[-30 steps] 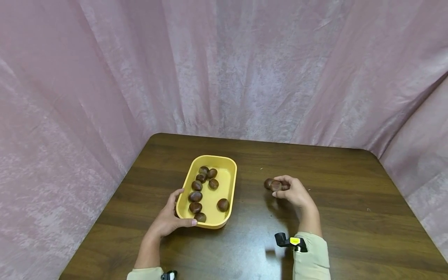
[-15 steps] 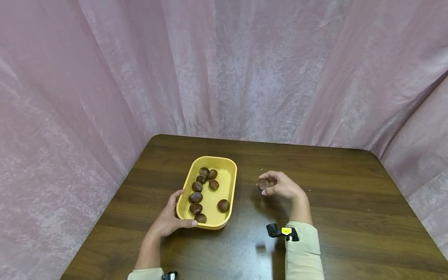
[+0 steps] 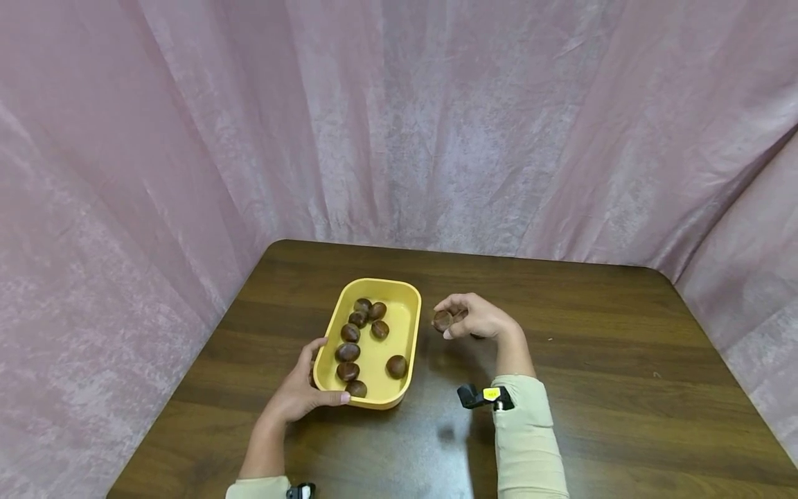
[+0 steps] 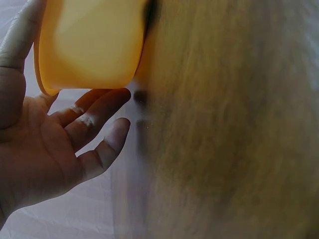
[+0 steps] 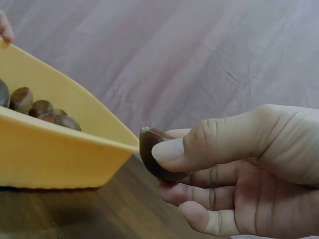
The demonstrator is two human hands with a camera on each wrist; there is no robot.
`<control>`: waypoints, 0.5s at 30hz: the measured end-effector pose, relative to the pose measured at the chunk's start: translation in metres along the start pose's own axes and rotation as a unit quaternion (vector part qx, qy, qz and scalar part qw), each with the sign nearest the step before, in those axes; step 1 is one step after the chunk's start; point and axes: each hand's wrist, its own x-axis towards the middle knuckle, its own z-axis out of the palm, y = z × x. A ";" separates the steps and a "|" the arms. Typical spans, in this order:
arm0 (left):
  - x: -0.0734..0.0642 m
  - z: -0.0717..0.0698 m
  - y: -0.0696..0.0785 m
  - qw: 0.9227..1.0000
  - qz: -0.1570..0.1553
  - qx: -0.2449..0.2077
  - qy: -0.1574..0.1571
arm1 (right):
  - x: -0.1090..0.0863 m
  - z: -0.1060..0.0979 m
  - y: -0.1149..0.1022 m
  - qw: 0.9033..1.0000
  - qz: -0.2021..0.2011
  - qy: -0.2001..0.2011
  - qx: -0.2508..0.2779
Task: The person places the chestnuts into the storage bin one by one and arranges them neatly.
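A yellow plastic tray [image 3: 405,333] with rounded corners stands on the table, several brown chestnuts [image 3: 348,352] inside it, mostly along its left side. My left hand [image 3: 300,388] grips its near left corner, thumb over the front rim and fingers along the left wall. To the right of the tray, my right hand [image 3: 483,319] pinches a chestnut [image 5: 154,154] between thumb and fingers, above the table. More brown shows between its fingers; I cannot tell whether that is a second nut. Under that hand a chestnut [image 3: 477,337] is mostly hidden.
The dark wooden table [image 3: 598,360] extends to the right of both hands. Pink velvet curtains [image 3: 436,125] hang behind and beside it. A small black camera mount [image 3: 486,396] sits on the right wrist.
My right hand has moved left toward the tray, carrying the chestnut off from the others on the table. The left hand and tray have stayed in place.
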 end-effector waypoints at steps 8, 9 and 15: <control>0.001 -0.002 0.000 1.000 -0.004 0.018 0.003 | 0.023 0.004 -0.018 0.999 0.022 -0.032 -0.007; 0.001 -0.002 0.000 1.000 -0.003 0.022 0.003 | 0.025 0.005 -0.020 0.999 0.023 -0.038 -0.006; 0.002 -0.001 0.000 1.000 -0.005 0.030 0.004 | 0.041 0.020 -0.028 0.996 0.034 -0.076 0.010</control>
